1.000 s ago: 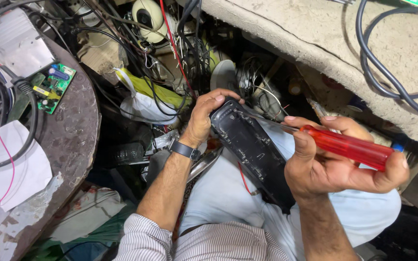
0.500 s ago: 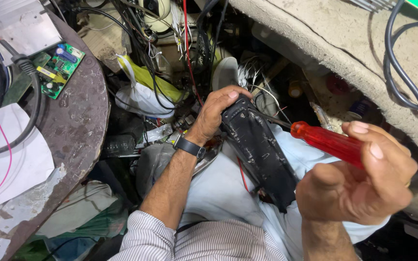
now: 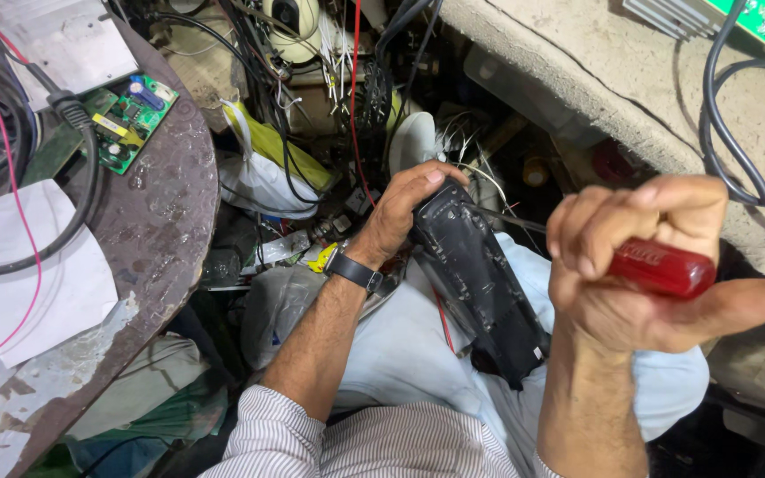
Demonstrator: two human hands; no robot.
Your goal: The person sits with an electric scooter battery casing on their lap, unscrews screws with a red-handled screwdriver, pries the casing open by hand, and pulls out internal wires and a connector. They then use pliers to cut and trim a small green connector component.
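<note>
The long black plastic casing (image 3: 480, 283) lies slanted across the person's lap, its far end clamped by the left hand (image 3: 405, 212), probably to steady it against the tool. The right hand (image 3: 630, 265) is a closed grip around the red-handled screwdriver (image 3: 661, 267), whose thin shaft reaches toward the casing's top. Compared with half a second ago, the right fist has risen and rolled over the handle. A green circuit board (image 3: 121, 119) sits on the round counter (image 3: 170, 230) at left.

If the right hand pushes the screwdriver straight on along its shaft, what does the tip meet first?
Most likely the top end of the long black device, held by the left hand. The right hand aims the red-handled screwdriver leftward at it, though depth is uncertain.
</note>
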